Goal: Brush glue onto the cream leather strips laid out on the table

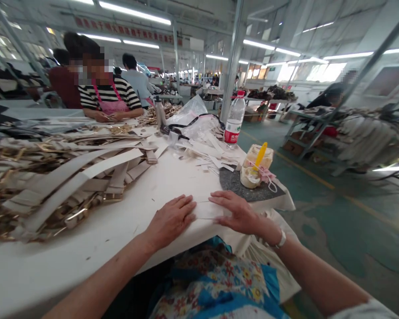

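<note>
A thin pale strip [206, 210] lies flat on the white-covered table [142, 195] near its front edge. At the strip's left end rests my left hand [173, 218], palm down with its fingers extended. My right hand [236, 213] lies over the right end, fingers spread and slightly bent. Neither hand is closed round anything. Beyond my right hand, a dark board [232, 182] holds a tub of white paste [251, 177] with a yellow-handled tool [260, 156] standing in it.
A large heap of pale straps with gold metal parts [76, 186] covers the table's left side. Loose strips [209, 153], a red-capped bottle [234, 119] and clear plastic [191, 110] stand or lie farther back. A person in a striped top [109, 99] is across the table.
</note>
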Available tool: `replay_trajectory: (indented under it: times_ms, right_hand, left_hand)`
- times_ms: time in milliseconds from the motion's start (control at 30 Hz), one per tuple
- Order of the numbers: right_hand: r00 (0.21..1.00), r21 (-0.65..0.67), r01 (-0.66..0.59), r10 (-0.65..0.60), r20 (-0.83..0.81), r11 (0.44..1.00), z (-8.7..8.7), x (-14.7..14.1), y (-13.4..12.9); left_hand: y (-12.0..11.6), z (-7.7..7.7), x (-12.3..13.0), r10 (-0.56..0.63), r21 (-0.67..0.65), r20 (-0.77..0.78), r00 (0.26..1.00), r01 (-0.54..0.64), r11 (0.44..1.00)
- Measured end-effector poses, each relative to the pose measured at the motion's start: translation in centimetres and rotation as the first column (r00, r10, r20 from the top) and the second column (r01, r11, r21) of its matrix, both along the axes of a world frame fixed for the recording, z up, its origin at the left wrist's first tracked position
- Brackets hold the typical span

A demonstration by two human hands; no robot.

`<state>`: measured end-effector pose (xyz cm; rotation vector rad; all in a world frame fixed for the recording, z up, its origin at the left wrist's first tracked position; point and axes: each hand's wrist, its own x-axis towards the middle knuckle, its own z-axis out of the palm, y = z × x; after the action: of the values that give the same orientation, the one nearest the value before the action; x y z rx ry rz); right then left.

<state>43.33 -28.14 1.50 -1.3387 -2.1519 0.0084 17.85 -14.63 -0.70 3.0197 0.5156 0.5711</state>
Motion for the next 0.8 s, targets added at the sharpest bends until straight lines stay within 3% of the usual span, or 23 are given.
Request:
replay_trajectory:
  times_ms: [133,300,433,567,667,733,800]
  right_hand:
    - [0.998,0.09,0.024,-0.029,0.048,0.996,-1.6,-0.2,-2.4]
    - [0.996,0.147,0.083,-0.08,-0.025,0.986,-3.1,0.6,-0.6]
    - [0.997,0.106,0.074,-0.071,-0.031,0.992,-2.3,0.9,0.0]
    - [0.988,0.164,0.144,-0.15,0.023,0.976,-0.4,1.4,-2.0]
    - [0.944,0.324,0.327,-0.325,-0.062,0.888,1.6,3.5,-4.9]
    - [0.852,0.4,0.519,-0.498,-0.164,0.756,3.0,6.0,-6.5]
    - [0.73,0.351,0.683,-0.615,-0.297,0.641,4.1,8.9,-7.2]
  left_hand:
    - [-2.0,-0.4,0.9,0.105,0.044,0.103,0.989,-0.11,0.993]
    - [-3.8,0.5,2.3,0.118,0.062,0.11,0.987,-0.125,0.99]
    - [-3.2,0.0,1.6,0.043,0.116,0.2,0.979,-0.068,0.991]
    - [-1.5,-1.2,-0.1,-0.065,0.142,0.34,0.938,0.017,0.99]
    - [-0.6,-1.9,-1.1,-0.093,0.158,0.37,0.925,0.036,0.987]
    - [-0.1,-2.6,-1.5,-0.098,0.17,0.373,0.923,0.036,0.985]
    - [0.5,-3.5,-1.7,-0.111,0.18,0.383,0.917,0.044,0.983]
